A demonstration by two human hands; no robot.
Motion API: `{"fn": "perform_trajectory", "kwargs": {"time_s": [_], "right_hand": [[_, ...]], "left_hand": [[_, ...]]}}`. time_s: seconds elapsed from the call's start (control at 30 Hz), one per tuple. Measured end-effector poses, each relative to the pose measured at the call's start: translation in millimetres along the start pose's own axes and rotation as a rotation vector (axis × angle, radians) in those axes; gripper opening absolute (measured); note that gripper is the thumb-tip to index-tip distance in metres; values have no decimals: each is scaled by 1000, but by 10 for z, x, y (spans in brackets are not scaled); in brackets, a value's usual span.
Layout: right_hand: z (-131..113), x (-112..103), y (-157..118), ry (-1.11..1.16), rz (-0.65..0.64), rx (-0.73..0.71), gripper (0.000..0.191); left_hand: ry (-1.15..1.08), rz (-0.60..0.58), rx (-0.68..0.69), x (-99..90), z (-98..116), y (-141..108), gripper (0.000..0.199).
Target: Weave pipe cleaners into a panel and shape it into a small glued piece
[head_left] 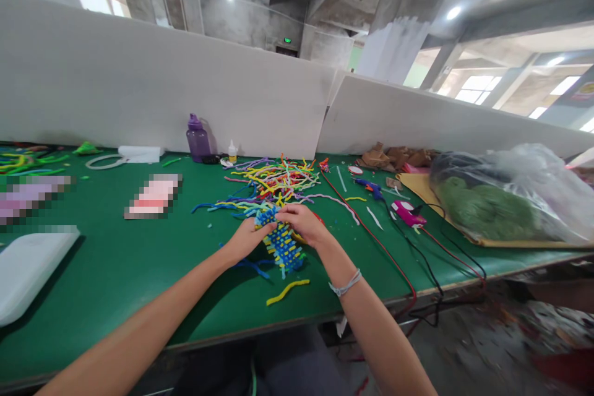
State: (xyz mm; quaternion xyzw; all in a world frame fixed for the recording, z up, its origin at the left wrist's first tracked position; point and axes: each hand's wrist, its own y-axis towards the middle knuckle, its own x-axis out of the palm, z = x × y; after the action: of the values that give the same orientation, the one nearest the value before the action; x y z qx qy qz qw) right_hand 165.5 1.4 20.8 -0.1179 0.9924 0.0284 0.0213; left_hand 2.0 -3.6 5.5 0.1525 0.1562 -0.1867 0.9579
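Observation:
A woven strip (284, 244) of blue and yellow fuzzy stems, like pipe cleaners, slants toward me over the green table. My left hand (247, 239) grips its upper left edge, thumb on top. At its upper right, my right hand (304, 223) has its fingers pinched together at the weave. Loose stem ends stick out along both sides of the strip. Just beyond my hands spreads a tangled pile of coloured stems (283, 178), mostly yellow, red, purple and green. One yellow stem (288, 291) lies by itself nearer the table's front edge.
On the right are a blue glue gun (369, 188), a pink power box (408, 213), trailing cords and a bag of green material (487, 207). A purple bottle (197, 141) and a small glue bottle (232, 151) stand at the back. A white package (34, 272) lies at left.

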Motion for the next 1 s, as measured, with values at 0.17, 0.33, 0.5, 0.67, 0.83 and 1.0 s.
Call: {"fn": "perform_trajectory", "kwargs": {"time_s": [0.17,0.33,0.5,0.67,0.83,1.0], "right_hand": [[36,37,11,-141,98,-192,13],[10,-3,7,-35,4,-39,17],[-26,-31,3,54,18,-25,23],[-16,-28,6,-36,32,-71,23],[14,-51,29,-26,13,-36,18],[19,-97,11,25,-80,87,10]], "left_hand": [[-8,-14,-9,0,-52,12,28],[-69,-3,-15,0,-59,7,29],[-150,-21,-73,6,-24,-24,34],[-201,35,-134,6,37,-35,39],[-194,51,-107,-9,48,-36,35],[-108,36,-105,-15,47,-47,34]]}}
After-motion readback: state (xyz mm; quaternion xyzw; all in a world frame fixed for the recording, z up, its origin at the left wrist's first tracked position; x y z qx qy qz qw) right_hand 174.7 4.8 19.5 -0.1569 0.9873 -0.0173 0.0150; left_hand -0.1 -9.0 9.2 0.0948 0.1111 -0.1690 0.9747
